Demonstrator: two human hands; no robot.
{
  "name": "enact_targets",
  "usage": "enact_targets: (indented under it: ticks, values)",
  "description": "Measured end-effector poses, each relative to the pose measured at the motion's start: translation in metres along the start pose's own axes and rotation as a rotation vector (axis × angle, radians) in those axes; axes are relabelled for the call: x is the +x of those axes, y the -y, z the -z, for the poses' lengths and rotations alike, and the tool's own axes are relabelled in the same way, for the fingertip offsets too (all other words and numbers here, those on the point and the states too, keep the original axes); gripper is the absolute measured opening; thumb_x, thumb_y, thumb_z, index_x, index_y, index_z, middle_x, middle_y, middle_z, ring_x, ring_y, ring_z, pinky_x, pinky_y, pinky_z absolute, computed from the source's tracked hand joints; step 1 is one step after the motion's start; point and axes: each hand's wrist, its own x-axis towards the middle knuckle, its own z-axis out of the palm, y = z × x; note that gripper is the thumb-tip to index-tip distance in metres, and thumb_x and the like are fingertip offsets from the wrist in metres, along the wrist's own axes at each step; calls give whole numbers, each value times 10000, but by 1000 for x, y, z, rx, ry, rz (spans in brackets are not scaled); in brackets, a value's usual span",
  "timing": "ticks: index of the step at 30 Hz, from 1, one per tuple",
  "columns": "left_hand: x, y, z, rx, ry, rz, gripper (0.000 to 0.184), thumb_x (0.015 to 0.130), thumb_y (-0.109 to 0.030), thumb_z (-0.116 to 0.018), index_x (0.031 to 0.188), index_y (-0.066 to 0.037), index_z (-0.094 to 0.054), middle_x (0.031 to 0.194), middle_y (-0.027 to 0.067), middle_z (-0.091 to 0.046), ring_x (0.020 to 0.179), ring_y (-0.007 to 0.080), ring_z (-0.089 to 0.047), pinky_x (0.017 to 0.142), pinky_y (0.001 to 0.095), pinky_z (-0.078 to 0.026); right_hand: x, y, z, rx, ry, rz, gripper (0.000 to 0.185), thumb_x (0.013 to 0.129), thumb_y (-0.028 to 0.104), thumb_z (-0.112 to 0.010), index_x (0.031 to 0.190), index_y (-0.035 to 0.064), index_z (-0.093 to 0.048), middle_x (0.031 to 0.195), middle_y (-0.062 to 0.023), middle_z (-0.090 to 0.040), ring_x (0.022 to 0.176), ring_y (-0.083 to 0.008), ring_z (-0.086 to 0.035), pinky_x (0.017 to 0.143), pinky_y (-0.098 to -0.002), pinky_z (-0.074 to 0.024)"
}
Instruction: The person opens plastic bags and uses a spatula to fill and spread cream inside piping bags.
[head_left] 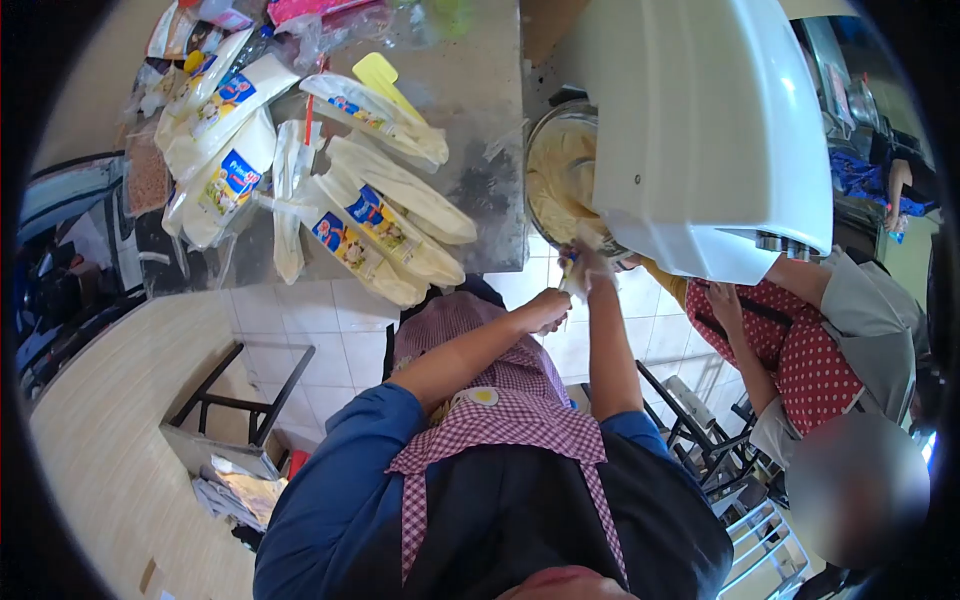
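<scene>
My left hand point(543, 311) is closed around a thin pale stick-like handle, just below the mixing bowl. Close beside it, my right hand point(594, 276) is closed on a whitish, crumpled item that looks like plastic, partly smeared by motion. The round metal bowl point(533, 203) holds pale yellow cream point(558, 165) and sits under a large white mixer point(715, 130), whose body hides its right part. Several long plastic bags point(385, 235) with pale filling and blue labels lie on the metal table point(490, 160) to the left.
A yellow-green scraper point(385, 82) and a pink package point(310, 8) lie on the table. On the right stands a person in a red dotted apron point(810, 365), one hand near the mixer. Black-framed stools point(245, 405) stand on the tiled floor point(340, 330).
</scene>
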Motion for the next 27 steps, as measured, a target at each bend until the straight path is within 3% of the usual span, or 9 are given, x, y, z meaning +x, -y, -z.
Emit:
enact_targets:
  ticks: [1,5,12,15,17,20,21,24,27]
  values:
    - [-16,-16,-17,140,-166,30,490,882,-508,-395,956,-32,-484,579,20,-445,435,131,-409,370,303,-333,22,-5,18,117,-6,-19,143,891,170,-512,820,73,-437,639,-61,-461,522,-180,-462,470,-309,-433]
    - [-48,-46,-31,23,-229,99,615,849,-645,-297,886,-61,-485,567,12,-445,434,130,-417,383,292,-347,38,-7,27,389,-127,31,97,905,156,-498,920,63,-476,688,-63,-502,561,-182,-503,492,-328,-467]
    - [-32,-29,-21,-333,-49,-29,655,762,-707,-443,899,-69,-499,595,-3,-472,478,118,-464,455,275,-403,37,10,24,304,-54,-32,246,930,290,-424,829,98,-541,617,-18,-497,544,-177,-497,513,-297,-441]
    - [-33,-32,-25,-365,-50,-25,643,755,-677,-497,895,-50,-514,611,-10,-470,505,105,-475,496,257,-435,30,8,33,496,97,-103,234,924,268,-459,923,45,-530,753,-77,-543,614,-214,-530,573,-345,-485]
    - [-31,-31,-22,-421,-43,-67,540,792,-574,-551,869,-40,-524,652,7,-493,559,107,-516,539,260,-486,-13,12,6,232,308,89,262,918,282,-472,968,28,-511,818,-101,-557,660,-230,-546,613,-370,-496]
    - [-32,-33,-20,-419,-96,-122,443,814,-473,-589,877,-40,-521,681,20,-516,608,116,-550,594,277,-525,-61,17,-25,-57,388,66,314,905,299,-496,1008,2,-485,842,-126,-568,700,-250,-571,662,-388,-510]
    - [-30,-34,-17,-342,-155,-87,319,818,-351,-626,882,-55,-529,693,18,-530,642,130,-570,643,292,-543,-47,13,-13,-100,284,40,347,908,306,-489,1030,-18,-470,869,-155,-584,751,-267,-597,705,-383,-517]
    - [-35,-34,-19,-248,-116,-104,219,815,-267,-626,880,-77,-539,693,9,-533,626,125,-557,638,295,-540,-50,11,-11,-117,291,22,345,917,281,-472,1043,-40,-471,874,-167,-590,775,-283,-603,731,-393,-518]
    - [-38,-38,-20,-219,-98,-86,144,826,-207,-588,886,-90,-530,646,-16,-486,550,95,-475,531,272,-470,-31,6,0,-74,286,-1,316,928,246,-449,1049,-45,-475,920,-184,-592,824,-293,-606,758,-402,-518]
